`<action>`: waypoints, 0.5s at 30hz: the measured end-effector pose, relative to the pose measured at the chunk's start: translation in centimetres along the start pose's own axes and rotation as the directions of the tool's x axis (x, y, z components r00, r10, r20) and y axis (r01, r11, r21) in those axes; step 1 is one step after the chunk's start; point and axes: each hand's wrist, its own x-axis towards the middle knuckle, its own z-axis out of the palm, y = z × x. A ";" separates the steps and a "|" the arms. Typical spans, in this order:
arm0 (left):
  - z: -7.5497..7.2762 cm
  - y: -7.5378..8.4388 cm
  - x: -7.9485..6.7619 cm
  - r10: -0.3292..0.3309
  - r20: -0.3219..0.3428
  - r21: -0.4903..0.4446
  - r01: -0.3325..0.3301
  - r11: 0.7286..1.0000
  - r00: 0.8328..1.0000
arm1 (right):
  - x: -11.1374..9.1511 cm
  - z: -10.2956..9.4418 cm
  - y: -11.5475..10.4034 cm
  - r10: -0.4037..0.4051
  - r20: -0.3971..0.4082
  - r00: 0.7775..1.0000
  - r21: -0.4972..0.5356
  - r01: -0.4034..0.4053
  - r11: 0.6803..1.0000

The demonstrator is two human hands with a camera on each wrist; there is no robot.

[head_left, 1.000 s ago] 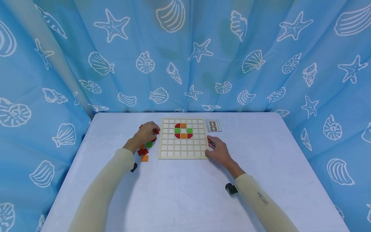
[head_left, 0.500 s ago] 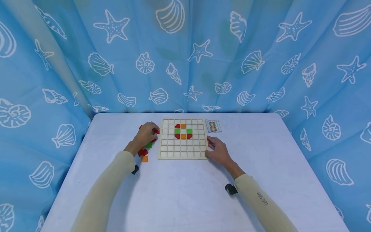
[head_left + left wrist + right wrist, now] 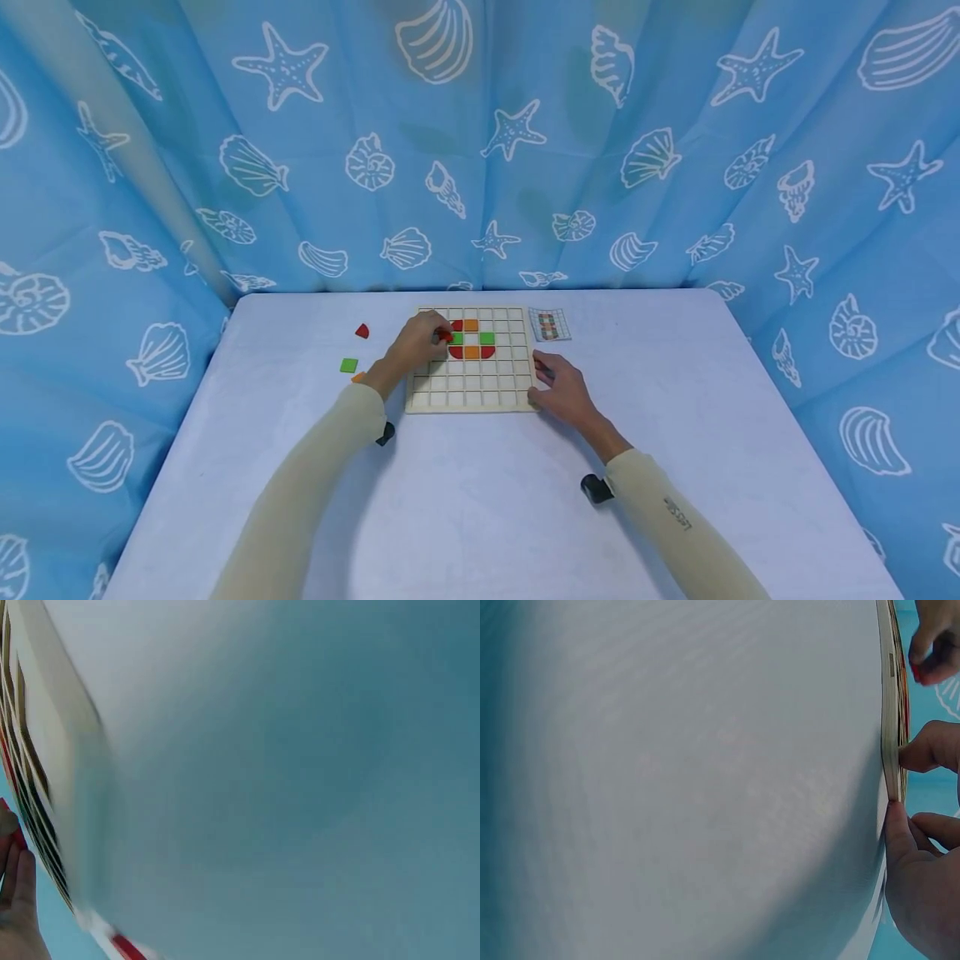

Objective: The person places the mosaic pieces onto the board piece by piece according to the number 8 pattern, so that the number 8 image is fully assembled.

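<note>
Red shows at the tips of your left hand (image 3: 417, 340), where the thumb and fingers pinch a small red piece (image 3: 446, 337) over the left part of the wooden board (image 3: 472, 409). Whether that piece touches the board, you cannot tell. The board lies flat on the white tablecloth (image 3: 480, 500), towards the far edge of the table, and its face is divided into a grid of shallow squares.

Your right hand (image 3: 564, 388) grips the board's right edge, thumb nearer to you and fingers farther along; the right wrist view shows the fingertips pressed against the rim.

Seven coloured pieces sit in the grid around one bare square. The farthest row has a red corner (image 3: 456, 325), partly covered by your left hand, and an orange square (image 3: 471, 325). The middle row has two green squares (image 3: 487, 338), one on each side of the gap. The nearest row has an orange square between two rounded reds.

Just beyond the board's right edge lies a small printed card (image 3: 550, 325). To the left of your left hand are a loose red wedge (image 3: 362, 331), a loose green square (image 3: 348, 365) and a loose orange piece (image 3: 358, 377), the last partly hidden by your arm. A blue curtain (image 3: 450, 208) with white shells and starfish hangs behind the table.
</note>
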 end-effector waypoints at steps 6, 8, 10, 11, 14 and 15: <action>1.7 2.5 1.9 0.017 0.017 -0.006 -0.017 1.000 1.000 | -0.2 -0.2 -0.2 0.000 0.001 1.000 0.010 0.000 1.000; 2.1 3.2 2.6 0.019 0.019 -0.005 -0.019 1.000 1.000 | -0.2 -0.2 -0.2 -0.002 -0.002 1.000 -0.001 0.002 1.000; 2.5 3.6 3.2 0.019 0.020 0.003 -0.019 1.000 1.000 | -0.1 -0.2 -0.3 -0.006 0.000 1.000 -0.008 0.006 1.000; 2.7 3.8 3.6 0.025 0.021 0.010 -0.025 1.000 0.999 | -0.1 -0.2 -0.2 -0.007 0.000 1.000 -0.009 0.007 1.000; 3.4 4.3 4.4 0.043 0.028 0.022 -0.044 0.999 0.999 | 0.0 -0.2 -0.1 0.003 0.003 1.000 -0.013 -0.003 1.000; 3.6 4.5 4.6 0.045 0.031 0.024 -0.046 0.999 0.998 | 0.0 -0.1 -0.1 0.006 0.004 1.000 -0.008 -0.006 1.000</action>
